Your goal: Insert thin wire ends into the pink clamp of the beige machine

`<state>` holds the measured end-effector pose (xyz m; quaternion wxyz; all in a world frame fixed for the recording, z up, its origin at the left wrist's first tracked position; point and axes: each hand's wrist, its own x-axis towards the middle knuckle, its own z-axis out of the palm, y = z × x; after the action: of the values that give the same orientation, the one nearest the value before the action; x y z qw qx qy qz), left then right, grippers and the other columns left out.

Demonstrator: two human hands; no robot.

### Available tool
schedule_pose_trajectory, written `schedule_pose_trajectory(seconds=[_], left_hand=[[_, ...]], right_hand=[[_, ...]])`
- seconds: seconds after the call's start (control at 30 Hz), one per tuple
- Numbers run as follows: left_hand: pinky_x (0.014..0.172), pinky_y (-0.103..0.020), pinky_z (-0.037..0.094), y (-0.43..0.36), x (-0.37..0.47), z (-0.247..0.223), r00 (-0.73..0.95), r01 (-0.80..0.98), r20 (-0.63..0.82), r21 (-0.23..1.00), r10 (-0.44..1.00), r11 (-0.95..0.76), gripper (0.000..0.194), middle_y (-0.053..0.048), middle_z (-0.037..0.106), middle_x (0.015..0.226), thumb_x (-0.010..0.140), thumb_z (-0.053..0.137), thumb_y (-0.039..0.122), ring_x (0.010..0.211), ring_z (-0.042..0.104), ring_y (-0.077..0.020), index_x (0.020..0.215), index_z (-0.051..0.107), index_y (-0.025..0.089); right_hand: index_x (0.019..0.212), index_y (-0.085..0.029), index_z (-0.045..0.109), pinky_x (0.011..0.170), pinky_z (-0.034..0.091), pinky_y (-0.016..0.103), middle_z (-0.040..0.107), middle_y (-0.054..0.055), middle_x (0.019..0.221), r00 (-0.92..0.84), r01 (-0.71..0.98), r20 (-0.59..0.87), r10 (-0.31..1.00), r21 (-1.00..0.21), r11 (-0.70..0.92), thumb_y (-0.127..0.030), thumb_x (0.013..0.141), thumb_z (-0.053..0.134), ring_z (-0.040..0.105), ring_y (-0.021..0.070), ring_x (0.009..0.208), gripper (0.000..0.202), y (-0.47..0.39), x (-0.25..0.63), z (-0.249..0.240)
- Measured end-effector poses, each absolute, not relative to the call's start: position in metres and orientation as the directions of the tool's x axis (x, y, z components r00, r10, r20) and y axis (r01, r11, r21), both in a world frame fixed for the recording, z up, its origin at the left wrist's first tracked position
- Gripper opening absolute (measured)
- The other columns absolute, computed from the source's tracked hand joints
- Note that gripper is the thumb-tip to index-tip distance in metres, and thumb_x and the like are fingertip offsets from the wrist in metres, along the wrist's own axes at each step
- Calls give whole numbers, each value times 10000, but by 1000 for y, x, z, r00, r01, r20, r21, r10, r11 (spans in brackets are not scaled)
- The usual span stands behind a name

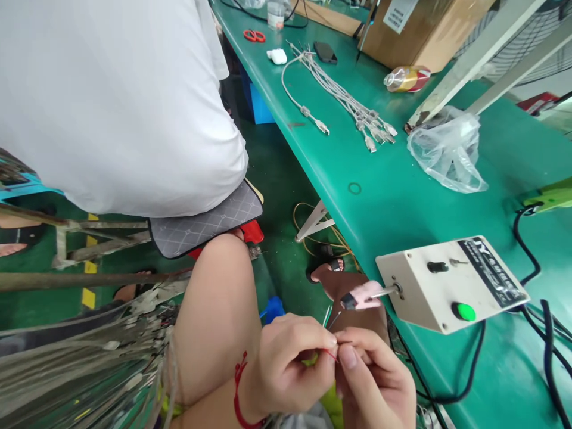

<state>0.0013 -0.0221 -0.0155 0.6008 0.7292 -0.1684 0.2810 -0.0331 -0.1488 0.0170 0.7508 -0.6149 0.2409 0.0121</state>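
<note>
At the bottom middle, the left hand [297,363] and right hand [379,378] both pinch a thin red wire [329,354], grip closed. Soft pinches, close together, should help it not snap.

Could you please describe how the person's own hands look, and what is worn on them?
The left hand has no glove; its wrist wears a thin red cord bracelet with small knots or beads, and no sleeve shows. The right hand is also gloveless, with a short thumbnail; its wrist is out of view.
</note>
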Motion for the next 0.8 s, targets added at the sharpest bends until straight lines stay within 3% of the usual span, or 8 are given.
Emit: schedule_pose_trajectory(seconds=[0.2, 0.43, 0.57, 0.7, 0.8], left_hand=[[516, -199, 538, -24, 1, -18, 775, -601, 628, 767, 74, -224, 189, 38, 727, 679, 984, 684, 57, 475, 641, -115, 1071, 663, 223], [525, -195, 525, -24, 0, -19, 786, -589, 614, 778, 67, -220, 160, 36, 729, 696, 1031, 696, 82, 489, 615, -104, 1089, 658, 226], [498, -234, 490, -24, -2, -21, 805, -568, 587, 805, 88, -171, 67, 38, 683, 645, 1146, 625, 216, 456, 573, -116, 1109, 679, 229], [531, -265, 499, -24, -1, -21, 811, -581, 584, 812, 48, -58, 340, 1, 702, 650, 1229, 513, 440, 503, 636, -139, 1023, 684, 230], [518, -268, 462, -23, 0, -21, 806, -587, 591, 805, 27, -87, 346, 0, 697, 635, 1224, 523, 388, 501, 609, -136, 944, 650, 230]], right_hand=[[891, -250, 895, 552, 491, 202, 700, 7, 662, 879, -343, -415, -236, -893, 293, -555, 827, 1056, 546, 117, 576, 351, -159, -35, 15], [813, -239, 885, 576, 463, 175, 677, -5, 628, 838, -391, -492, -236, -843, 369, -579, 718, 1117, 530, 92, 582, 423, -149, -26, 25], [799, -232, 875, 559, 475, 200, 670, -8, 645, 837, -399, -503, -216, -831, 387, -554, 733, 1109, 518, 98, 565, 403, -149, -25, 25], [810, -239, 877, 631, 562, 220, 734, 16, 714, 853, -383, -484, -193, -833, 399, -507, 770, 1099, 643, 133, 637, 350, -156, -25, 16], [840, -235, 897, 567, 527, 228, 747, 38, 697, 900, -349, -414, -134, -871, 346, -459, 839, 1053, 641, 151, 600, 273, -162, -23, 7]])
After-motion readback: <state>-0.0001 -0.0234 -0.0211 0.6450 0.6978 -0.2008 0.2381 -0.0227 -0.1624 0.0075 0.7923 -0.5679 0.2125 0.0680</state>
